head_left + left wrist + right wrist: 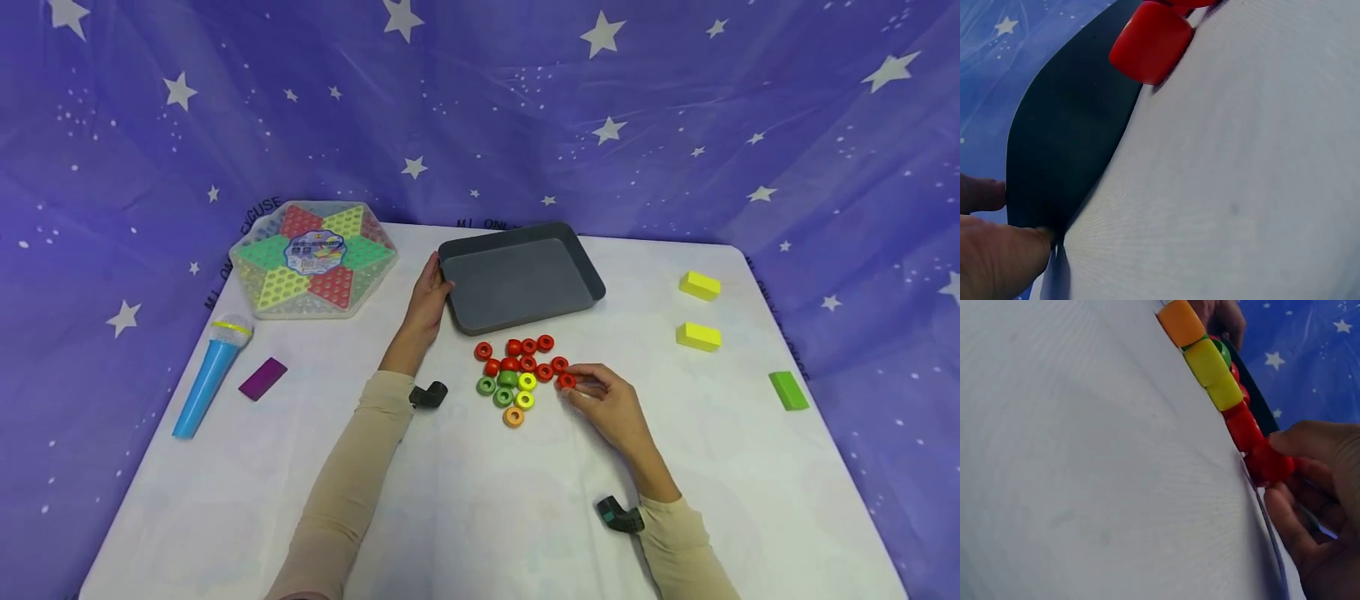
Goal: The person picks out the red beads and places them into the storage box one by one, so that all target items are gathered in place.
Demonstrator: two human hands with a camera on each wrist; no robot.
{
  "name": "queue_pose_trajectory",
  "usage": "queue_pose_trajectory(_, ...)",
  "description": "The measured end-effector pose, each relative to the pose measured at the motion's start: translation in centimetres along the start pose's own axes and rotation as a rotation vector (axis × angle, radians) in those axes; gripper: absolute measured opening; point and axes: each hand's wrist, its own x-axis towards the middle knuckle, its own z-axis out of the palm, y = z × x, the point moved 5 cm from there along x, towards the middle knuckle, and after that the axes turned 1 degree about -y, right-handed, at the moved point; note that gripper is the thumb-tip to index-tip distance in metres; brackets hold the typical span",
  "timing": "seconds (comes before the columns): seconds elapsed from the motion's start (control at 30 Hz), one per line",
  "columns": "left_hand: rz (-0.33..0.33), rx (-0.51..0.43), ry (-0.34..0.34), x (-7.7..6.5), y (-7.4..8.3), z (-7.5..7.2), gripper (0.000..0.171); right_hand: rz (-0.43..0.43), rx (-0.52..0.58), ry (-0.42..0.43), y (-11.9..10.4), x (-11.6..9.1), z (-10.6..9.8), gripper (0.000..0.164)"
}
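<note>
My left hand [426, 307] grips the left side of a dark grey rectangular tray [522, 279], thumb at the near side and fingers around the outside. The left wrist view shows the thumb and a finger at the tray's wall [1069, 131]. With thumb and fingertips, my right hand [611, 408] pinches a red bead [1271, 461] at the right end of a cluster. In that cluster, just in front of the tray, lie several red beads [528, 364], green beads [503, 397], two yellow beads [525, 400] and one orange bead [513, 417].
A Chinese checkers set [315, 258] in a clear case lies at the back left. Nearer are a blue toy microphone [210, 375] and a purple block [262, 379]. Two yellow blocks [699, 337] and a green block [788, 391] lie along the right side.
</note>
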Motion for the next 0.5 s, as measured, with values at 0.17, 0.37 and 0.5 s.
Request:
queue_pose_trajectory(0.17,0.003,0.003,0.006,-0.1,0.1,0.1,0.072,-0.015,0.091,-0.031,-1.5,0.7,-0.5,0.035)
queue_pose_trajectory(0.37,-0.003,0.015,0.005,-0.3,0.2,0.0,0.071,-0.042,0.221,-0.094,-4.9,3.7,-1.1,0.038)
queue_pose_trajectory(0.5,-0.019,-0.008,-0.019,-0.6,0.5,0.2,0.070,-0.066,0.207,-0.071,-6.9,7.8,-1.1,0.036)
